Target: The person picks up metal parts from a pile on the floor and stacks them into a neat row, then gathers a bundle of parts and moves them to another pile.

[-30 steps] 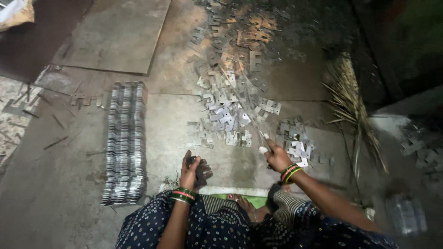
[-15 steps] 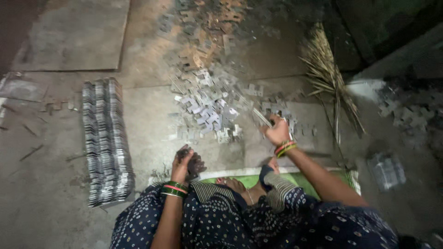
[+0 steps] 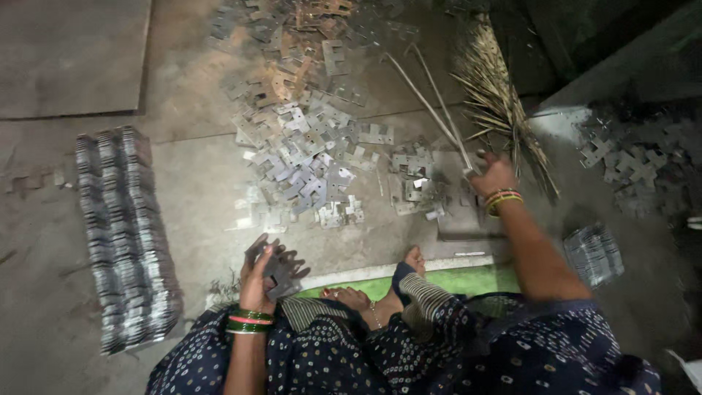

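Observation:
My left hand (image 3: 259, 281) is low in front of my knees and grips a small stack of flat notched metal plates (image 3: 281, 269). My right hand (image 3: 491, 174) reaches out to the right. Its fingers rest at the edge of a small cluster of the same plates (image 3: 417, 183), close to thin pale sticks (image 3: 431, 99) that lie across the floor. Motion blur hides whether the fingers hold a plate. A big loose heap of plates (image 3: 307, 146) lies ahead of me on the concrete floor (image 3: 197, 197).
Long neat rows of stacked plates (image 3: 128, 234) lie on my left. A straw broom (image 3: 504, 102) is at the far right, more plates (image 3: 629, 157) lie beyond it, and a small bundle of plates (image 3: 594, 254) sits by my right arm. My bare feet (image 3: 380, 292) rest on a green mat (image 3: 468, 281).
My right hand has swung farther right, from the small cluster toward the sticks and broom. My left hand has kept its stack of plates near my knees. The view has shifted right.

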